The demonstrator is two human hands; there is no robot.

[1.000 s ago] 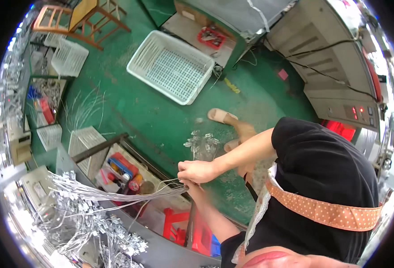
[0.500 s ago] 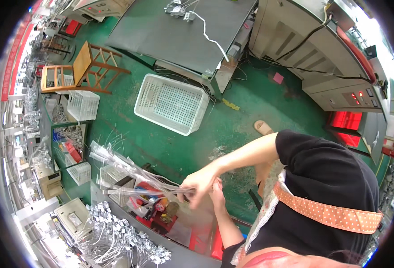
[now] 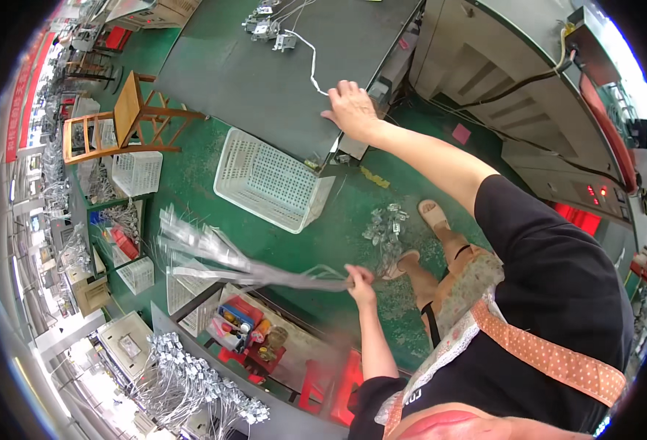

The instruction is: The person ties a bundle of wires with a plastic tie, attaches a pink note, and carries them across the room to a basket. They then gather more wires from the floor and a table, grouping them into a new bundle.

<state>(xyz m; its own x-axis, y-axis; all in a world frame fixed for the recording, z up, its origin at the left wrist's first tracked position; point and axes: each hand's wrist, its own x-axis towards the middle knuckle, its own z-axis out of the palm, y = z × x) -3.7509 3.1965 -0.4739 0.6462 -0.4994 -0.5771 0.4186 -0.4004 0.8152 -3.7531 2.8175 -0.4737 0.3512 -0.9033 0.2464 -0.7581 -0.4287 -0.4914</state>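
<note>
My left hand [image 3: 361, 284], low in the middle, is closed round one end of a bundle of thin grey-white wires [image 3: 265, 275]. The bundle stretches away to the left; its far end is blurred and looks silvery. Over the near corner of the dark-topped table, my right hand [image 3: 353, 114] lies with fingers apart and thumb out. Its fingers cover the end of a white strip-like cord [image 3: 313, 66]. That cord runs to a small cluster of metal pieces with wires [image 3: 268, 29] on the table [image 3: 228, 73]. Whether the fingers grip the cord I cannot tell.
A white plastic basket [image 3: 265, 180] stands on the green floor beside the table. A wooden chair [image 3: 127, 110] is at left. More wired metal pieces lie near my feet [image 3: 387, 227] and on the workbench [image 3: 191, 374]. A large beige machine [image 3: 484, 73] stands at right.
My right hand has left the wire bundle beside my left hand and moved up and away to the table's corner, onto the cord's end. The left hand keeps the bundle.
</note>
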